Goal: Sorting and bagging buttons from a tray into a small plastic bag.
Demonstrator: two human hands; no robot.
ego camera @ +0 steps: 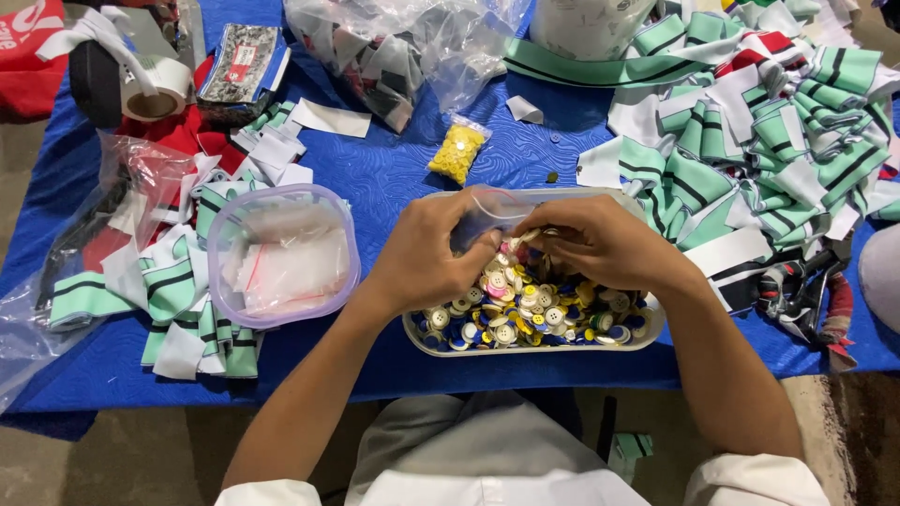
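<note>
Your left hand (pixel 433 253) and right hand (pixel 600 242) meet over a white oval tray (pixel 534 345) heaped with buttons (pixel 525 305) in white, yellow, blue and pink. The tray sits near the front edge of the table (pixel 394 169), which is covered in blue cloth, right in front of you.

Between both hands you hold a small clear plastic bag (pixel 497 208) just above the far side of the heap. Your left fingers are curled and pressed together on the bag's near side. Your right fingers are bent inward, pinching at the bag's mouth, with a button or two showing between the two hands; which fingertip touches what is hidden by your knuckles.

To the left of the tray, just beside your left forearm, a clear plastic tub with a lilac rim (pixel 281 253) rests on a pile of green, white and black striped fabric pieces (pixel 187 300); it holds small clear bags. Beyond the tray, toward the middle of the table, lies a small bag of yellow buttons (pixel 457 153), well apart from your hands. Behind it, at the far edge, sits a large clear bag of fabric scraps (pixel 394 56). At the far left corner lies a roll of white tape (pixel 155 89), with a patterned packet (pixel 242 64) beside it. The right side of the table is covered by a larger heap of striped collar pieces (pixel 769 141).
</note>
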